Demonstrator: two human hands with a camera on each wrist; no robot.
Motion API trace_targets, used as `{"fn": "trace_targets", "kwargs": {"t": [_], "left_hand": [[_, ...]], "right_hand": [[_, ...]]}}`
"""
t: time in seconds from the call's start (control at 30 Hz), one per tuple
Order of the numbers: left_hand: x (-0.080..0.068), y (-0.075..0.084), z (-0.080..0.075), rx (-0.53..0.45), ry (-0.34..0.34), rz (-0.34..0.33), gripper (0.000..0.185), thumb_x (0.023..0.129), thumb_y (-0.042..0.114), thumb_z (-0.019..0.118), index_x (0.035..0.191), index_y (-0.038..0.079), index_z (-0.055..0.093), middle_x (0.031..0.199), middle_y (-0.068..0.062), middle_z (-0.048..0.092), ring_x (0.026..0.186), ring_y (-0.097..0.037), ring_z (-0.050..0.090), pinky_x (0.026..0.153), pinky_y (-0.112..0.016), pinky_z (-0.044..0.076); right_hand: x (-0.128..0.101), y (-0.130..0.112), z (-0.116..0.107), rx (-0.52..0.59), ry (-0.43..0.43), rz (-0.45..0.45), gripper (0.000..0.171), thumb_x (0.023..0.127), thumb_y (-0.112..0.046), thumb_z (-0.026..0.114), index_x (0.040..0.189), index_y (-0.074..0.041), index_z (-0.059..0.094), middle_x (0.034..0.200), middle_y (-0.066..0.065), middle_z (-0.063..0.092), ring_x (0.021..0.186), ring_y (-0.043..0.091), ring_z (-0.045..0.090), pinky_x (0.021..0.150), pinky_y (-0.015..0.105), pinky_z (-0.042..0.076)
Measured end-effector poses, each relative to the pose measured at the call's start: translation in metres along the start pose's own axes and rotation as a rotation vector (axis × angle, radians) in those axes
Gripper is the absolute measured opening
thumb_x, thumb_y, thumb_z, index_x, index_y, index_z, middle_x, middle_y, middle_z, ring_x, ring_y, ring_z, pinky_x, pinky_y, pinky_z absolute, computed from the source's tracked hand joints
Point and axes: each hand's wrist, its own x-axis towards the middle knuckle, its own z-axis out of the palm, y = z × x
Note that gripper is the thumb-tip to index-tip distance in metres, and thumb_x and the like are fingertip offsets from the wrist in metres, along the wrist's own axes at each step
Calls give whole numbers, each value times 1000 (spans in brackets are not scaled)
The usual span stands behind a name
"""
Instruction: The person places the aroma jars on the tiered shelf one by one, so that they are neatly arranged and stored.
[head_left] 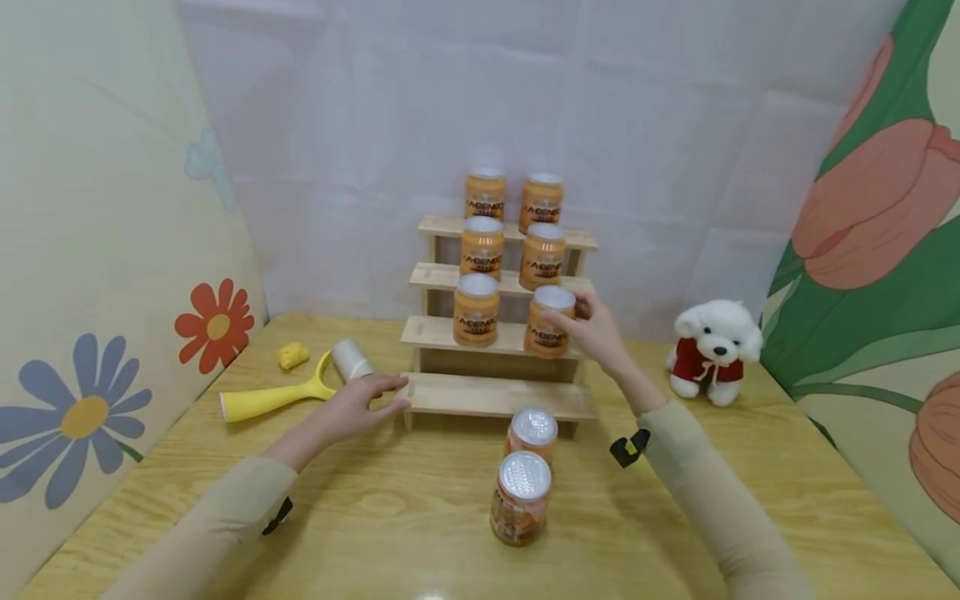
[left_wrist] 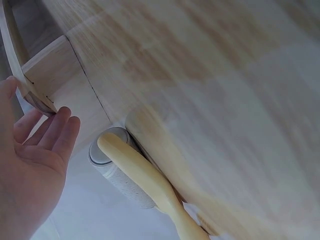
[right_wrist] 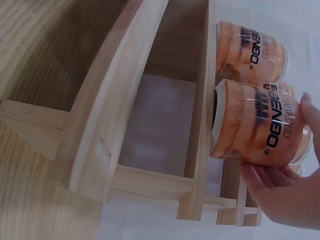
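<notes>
A stepped wooden display shelf (head_left: 495, 395) stands mid-table, with orange cans in pairs on its upper three steps. My right hand (head_left: 600, 333) grips the right can (head_left: 542, 333) on the third step from the top, thumb and fingers on opposite sides. In the right wrist view that can (right_wrist: 255, 122) stands upright, its base at the board. My left hand (head_left: 360, 408) pinches the left end of the lowest board; the left wrist view shows thumb and fingers (left_wrist: 62, 127) on either side of it. Two more cans, a rear one (head_left: 532, 437) and a front one (head_left: 519, 508), stand before the shelf.
A lint roller with a yellow handle (head_left: 277, 400) lies left of the shelf, near a small yellow lump (head_left: 292, 356). At the right sits a white toy dog (head_left: 716, 350) in red. Patterned side panels and a white cloth (head_left: 450, 100) enclose the table.
</notes>
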Motion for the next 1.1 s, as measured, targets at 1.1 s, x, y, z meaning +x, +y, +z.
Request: {"fn": "trace_targets", "kwargs": {"t": [1.1], "left_hand": [[1, 0, -1, 1, -21, -19, 46, 92, 27, 61, 127, -3, 56, 126, -22, 58, 112, -36, 58, 91, -46, 53]], "right_hand": [[6, 0, 9, -23, -24, -171, 45, 93, -18, 59, 131, 4, 48, 117, 25, 59, 101, 32, 58, 88, 38, 52]]}}
